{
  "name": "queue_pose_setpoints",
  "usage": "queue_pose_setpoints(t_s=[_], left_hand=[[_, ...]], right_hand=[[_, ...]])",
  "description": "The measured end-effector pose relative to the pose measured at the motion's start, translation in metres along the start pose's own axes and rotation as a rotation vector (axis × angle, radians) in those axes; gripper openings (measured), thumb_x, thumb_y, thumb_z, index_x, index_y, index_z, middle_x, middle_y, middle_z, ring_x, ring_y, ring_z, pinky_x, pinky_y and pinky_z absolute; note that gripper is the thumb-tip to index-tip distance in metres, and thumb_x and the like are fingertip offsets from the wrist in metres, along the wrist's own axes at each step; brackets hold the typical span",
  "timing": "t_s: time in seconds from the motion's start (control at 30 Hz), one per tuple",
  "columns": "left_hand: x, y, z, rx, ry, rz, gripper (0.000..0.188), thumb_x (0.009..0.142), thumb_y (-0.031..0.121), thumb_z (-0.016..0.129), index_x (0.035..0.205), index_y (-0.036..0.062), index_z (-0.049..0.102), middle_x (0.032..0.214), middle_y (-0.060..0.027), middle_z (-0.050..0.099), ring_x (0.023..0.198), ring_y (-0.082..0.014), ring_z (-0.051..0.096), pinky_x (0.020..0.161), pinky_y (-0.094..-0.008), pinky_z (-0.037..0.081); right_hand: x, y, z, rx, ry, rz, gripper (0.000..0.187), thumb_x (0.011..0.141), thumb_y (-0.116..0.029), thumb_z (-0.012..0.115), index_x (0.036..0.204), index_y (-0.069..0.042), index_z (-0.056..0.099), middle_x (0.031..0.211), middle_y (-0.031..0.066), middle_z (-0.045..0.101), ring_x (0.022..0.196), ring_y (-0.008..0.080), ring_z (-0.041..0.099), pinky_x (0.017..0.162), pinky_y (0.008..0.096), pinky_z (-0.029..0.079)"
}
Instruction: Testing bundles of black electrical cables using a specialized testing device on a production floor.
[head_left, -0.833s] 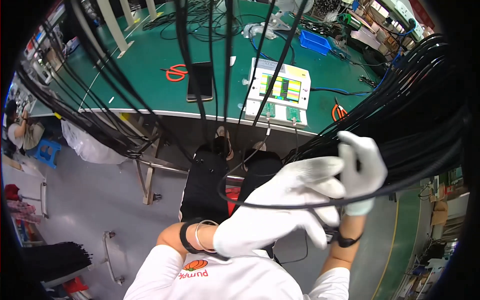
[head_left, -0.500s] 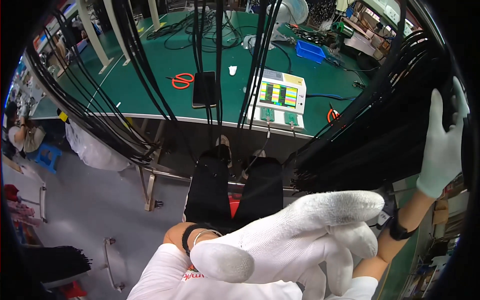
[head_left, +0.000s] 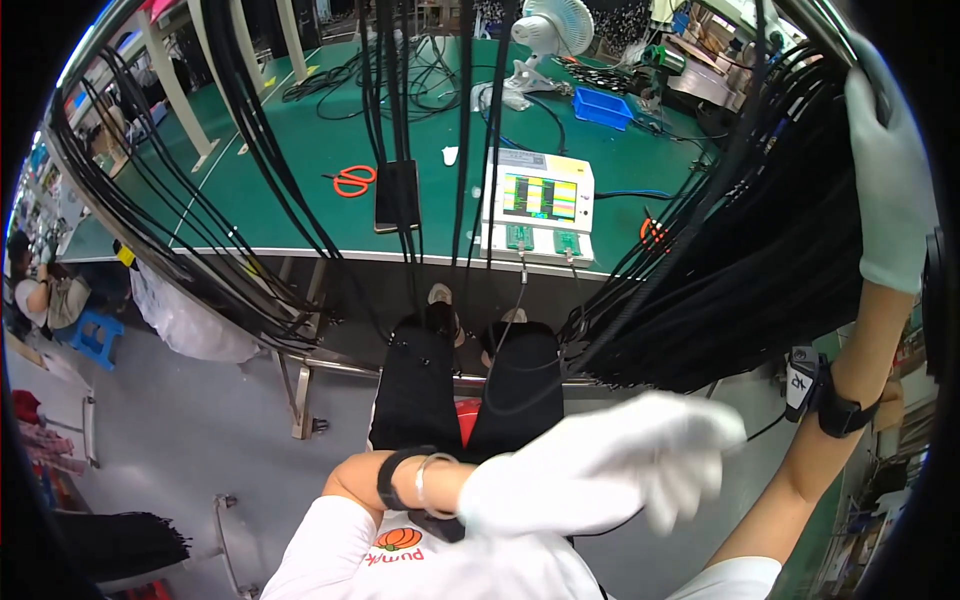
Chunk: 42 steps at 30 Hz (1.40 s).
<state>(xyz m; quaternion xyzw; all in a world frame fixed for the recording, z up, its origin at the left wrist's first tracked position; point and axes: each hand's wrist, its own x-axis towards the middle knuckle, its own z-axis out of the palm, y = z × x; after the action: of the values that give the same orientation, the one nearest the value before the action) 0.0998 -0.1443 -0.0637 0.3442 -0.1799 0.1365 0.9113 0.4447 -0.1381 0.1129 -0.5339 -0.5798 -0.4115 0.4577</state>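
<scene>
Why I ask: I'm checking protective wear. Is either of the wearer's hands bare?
No, the left hand and the right hand are both covered by white gloves.

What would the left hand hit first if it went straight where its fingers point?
The left hand would probably meet the black device by the right forearm, though depth is unclear.

Looks from the person's head, as left unit of a side-by-side fisheye pair. Faces down and forward, upright and unmirrored. Takes in the white shirt (head_left: 490, 568) at the lower edge, the black trousers (head_left: 418, 388) at mid-frame, the green table (head_left: 640, 165) farther off towards the top, grey floor (head_left: 165, 430) at left. Sits nearest the shirt and gloved left hand (head_left: 600, 460). Bends straight edges towards a dark rim.
</scene>
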Motion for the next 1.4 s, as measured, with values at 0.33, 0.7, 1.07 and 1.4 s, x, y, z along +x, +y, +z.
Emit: queue_pose_setpoints(t_s=[0.33,0.7,1.07,1.4], left_hand=[[0.022,-0.025,-0.173,1.116,0.932,0.572,0.039,0.089,0.003,0.052,0.127,-0.0017,0.046,0.119,-0.0106,0.055,0.103,-0.0195,0.056,0.096,-0.0328,0.044],[-0.028,0.003,-0.256,0.615,1.151,0.269,0.029,0.098,0.023,0.05,0.097,-0.0033,0.064,0.082,-0.0097,0.066,0.065,-0.0147,0.061,0.063,-0.0247,0.05],[0.009,-0.005,-0.233,0.618,1.247,0.159,0.035,0.099,0.029,0.052,0.095,-0.0028,0.067,0.07,-0.0078,0.067,0.052,-0.011,0.06,0.05,-0.0209,0.047],[0.01,-0.01,-0.231,0.543,1.3,0.247,0.033,0.098,0.026,0.054,0.088,-0.0013,0.067,0.061,-0.0041,0.062,0.047,-0.0084,0.054,0.046,-0.0195,0.042]], right_hand=[[-0.135,-0.142,0.156,1.246,-0.269,0.58,0.046,0.079,-0.002,0.074,0.119,0.001,0.052,0.105,0.0027,0.057,0.098,0.0121,0.057,0.086,0.0276,0.047],[-0.316,-0.111,0.182,0.935,-0.61,1.404,0.025,0.097,-0.018,0.055,0.088,0.001,0.069,0.051,-0.0056,0.043,0.043,0.0035,0.037,0.044,0.0208,0.034],[-0.304,-0.115,0.194,1.014,-0.634,1.326,0.033,0.098,-0.022,0.055,0.084,0.002,0.073,0.047,-0.0056,0.044,0.041,0.0031,0.037,0.041,0.0213,0.026],[-0.305,-0.125,0.192,0.996,-0.642,1.268,0.034,0.098,-0.022,0.055,0.081,0.001,0.072,0.047,-0.0053,0.045,0.041,0.0035,0.037,0.041,0.0213,0.025]])
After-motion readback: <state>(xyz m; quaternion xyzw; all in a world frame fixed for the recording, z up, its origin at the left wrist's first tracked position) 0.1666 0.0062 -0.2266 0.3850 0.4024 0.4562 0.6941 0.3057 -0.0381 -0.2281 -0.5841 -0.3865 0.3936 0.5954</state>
